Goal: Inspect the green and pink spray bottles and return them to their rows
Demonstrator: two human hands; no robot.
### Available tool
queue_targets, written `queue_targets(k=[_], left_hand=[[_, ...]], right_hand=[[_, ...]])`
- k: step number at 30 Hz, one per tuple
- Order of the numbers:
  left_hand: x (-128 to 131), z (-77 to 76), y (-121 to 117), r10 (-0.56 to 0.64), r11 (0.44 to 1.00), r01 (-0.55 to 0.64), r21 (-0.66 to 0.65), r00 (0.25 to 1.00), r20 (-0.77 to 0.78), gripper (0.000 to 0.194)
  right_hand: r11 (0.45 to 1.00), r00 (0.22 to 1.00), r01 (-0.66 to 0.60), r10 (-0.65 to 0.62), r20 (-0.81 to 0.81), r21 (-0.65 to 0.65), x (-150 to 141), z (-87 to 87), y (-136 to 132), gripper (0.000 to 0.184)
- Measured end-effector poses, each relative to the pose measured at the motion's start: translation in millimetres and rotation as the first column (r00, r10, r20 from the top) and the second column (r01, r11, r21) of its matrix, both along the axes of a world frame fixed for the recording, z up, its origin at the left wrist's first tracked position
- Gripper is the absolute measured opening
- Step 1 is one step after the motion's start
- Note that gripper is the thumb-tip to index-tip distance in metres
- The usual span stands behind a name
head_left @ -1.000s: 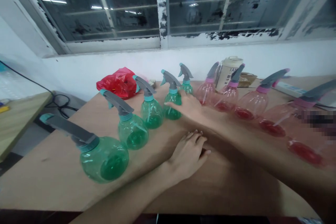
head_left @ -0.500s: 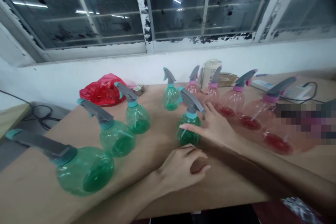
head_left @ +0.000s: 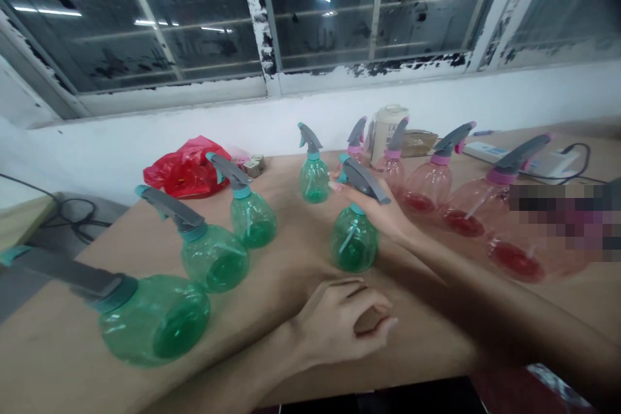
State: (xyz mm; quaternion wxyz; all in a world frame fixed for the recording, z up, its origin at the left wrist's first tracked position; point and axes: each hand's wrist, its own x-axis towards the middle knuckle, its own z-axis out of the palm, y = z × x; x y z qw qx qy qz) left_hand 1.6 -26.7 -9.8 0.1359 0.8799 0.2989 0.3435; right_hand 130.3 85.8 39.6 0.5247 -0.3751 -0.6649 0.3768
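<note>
A green spray bottle [head_left: 354,242] with a grey and teal trigger head stands upright at the middle of the table. My right hand [head_left: 376,204] is wrapped round its neck just under the trigger head, the thumb on the near side and some fingers hidden behind. In front of that bottle my left hand [head_left: 342,317] rests by the table, fingers loosely curled, a gap between thumb and forefinger, nothing in it. Another green spray bottle [head_left: 314,181] stands behind. To the left, three more form a slanting row, the nearest green bottle [head_left: 155,317] being largest in view.
Several pink spray bottles [head_left: 429,184] line the right side, the nearest partly blurred out. Behind them are a beige container [head_left: 389,132] and a power strip [head_left: 490,153] with a cable. A red plastic bag [head_left: 187,168] lies at the back left, below the window.
My right hand has moved up from the green bottle's body to its neck, below the trigger head. My left hand has barely moved, and the view has shifted slightly.
</note>
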Motion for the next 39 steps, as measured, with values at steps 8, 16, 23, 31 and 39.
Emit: queue_targets(k=[8, 16, 23, 31, 39], left_hand=[[-20.6, 5.7, 20.3, 0.338, 0.94, -0.34, -0.017, 0.928, 0.159, 0.008], [-28.0, -24.8, 51.7, 0.51, 0.849, -0.524, 0.07, 0.779, -0.365, 0.037], [-18.0, -20.3, 46.5, 0.436, 0.888, -0.453, 0.086, 0.764, -0.475, 0.045], [-8.0, -15.6, 31.4, 0.303, 0.946, -0.315, 0.072, 0.785, -0.541, 0.048], [-8.3, -16.6, 25.7, 0.176, 0.979, -0.203, 0.004, 0.836, -0.52, 0.042]], right_hand=[[0.918, 0.905, -0.315, 0.214, -0.367, -0.243, 32.8, -9.3, 20.9, 0.021], [0.72, 0.789, -0.519, 0.195, -0.583, -0.461, 32.7, -36.1, 9.6, 0.027], [0.678, 0.751, -0.578, 0.224, -0.621, -0.454, 22.7, -39.6, -3.4, 0.031], [0.533, 0.705, -0.662, 0.204, -0.68, -0.526, 21.3, -46.4, -0.2, 0.043], [0.574, 0.767, -0.53, 0.01, -0.642, -0.624, 25.8, -57.8, 9.3, 0.031]])
